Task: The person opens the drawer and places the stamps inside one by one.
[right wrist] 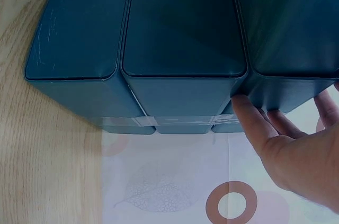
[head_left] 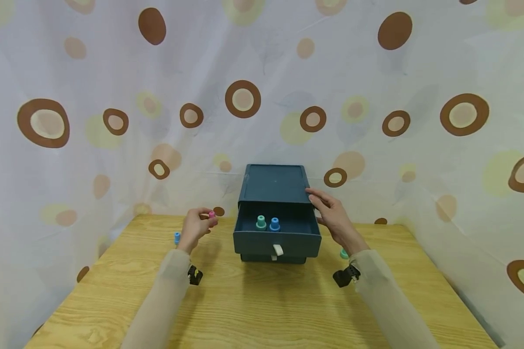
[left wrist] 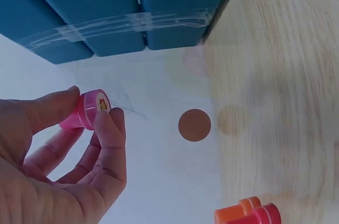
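Note:
Between thumb and fingertips my left hand (head_left: pixel 194 228) pinches a small pink toy stamp (left wrist: pixel 94 108) with a flower picture on its end. It is held up left of a dark blue drawer cabinet (head_left: pixel 274 183). My right hand (head_left: pixel 337 224) rests its fingers against the cabinet's right side near the top, thumb and fingers extended in the right wrist view. The top drawer (head_left: pixel 277 244) is pulled out. Inside it a green stamp (head_left: pixel 261 223) and a blue stamp (head_left: pixel 274 224) stand side by side.
Another blue stamp (head_left: pixel 177 237) stands on the wooden table (head_left: pixel 262 305) beside my left wrist. A green one (head_left: pixel 344 253) is partly hidden by my right forearm. An orange stamp (left wrist: pixel 233 213) and a red stamp (left wrist: pixel 262 215) show in the left wrist view. A patterned curtain (head_left: pixel 270 63) hangs behind.

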`<state>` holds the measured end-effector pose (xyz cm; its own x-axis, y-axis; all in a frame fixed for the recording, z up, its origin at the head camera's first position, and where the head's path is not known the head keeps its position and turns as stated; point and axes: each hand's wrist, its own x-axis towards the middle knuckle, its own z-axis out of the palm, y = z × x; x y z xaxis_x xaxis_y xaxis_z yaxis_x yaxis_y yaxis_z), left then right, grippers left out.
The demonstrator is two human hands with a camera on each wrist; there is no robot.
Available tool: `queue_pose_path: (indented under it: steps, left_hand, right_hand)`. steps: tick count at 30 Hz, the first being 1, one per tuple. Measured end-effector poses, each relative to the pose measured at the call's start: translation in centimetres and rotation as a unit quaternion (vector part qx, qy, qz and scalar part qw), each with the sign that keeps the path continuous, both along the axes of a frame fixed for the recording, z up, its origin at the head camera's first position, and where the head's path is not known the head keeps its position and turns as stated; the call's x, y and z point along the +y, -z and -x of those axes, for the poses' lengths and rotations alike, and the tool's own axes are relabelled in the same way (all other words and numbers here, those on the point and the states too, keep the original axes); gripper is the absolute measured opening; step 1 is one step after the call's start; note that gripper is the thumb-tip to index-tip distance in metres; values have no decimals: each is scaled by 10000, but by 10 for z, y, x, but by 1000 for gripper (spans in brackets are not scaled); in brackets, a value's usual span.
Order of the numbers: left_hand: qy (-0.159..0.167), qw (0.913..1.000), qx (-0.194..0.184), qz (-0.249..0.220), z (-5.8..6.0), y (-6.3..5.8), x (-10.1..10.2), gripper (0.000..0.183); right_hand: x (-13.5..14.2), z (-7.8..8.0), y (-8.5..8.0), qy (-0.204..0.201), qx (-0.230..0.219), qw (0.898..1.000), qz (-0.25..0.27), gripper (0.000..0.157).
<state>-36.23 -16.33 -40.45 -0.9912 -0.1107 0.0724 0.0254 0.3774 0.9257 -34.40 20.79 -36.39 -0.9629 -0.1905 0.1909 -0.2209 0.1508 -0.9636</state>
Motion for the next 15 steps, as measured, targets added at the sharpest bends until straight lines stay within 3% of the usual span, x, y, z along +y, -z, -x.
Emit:
queue_pose_path:
  steps: [15]
  left_hand:
    - [-89,9995,304,32,-9,-20,7,30]
  right_hand:
    - [1,-1,-1,-20,-46,10000,-20,53]
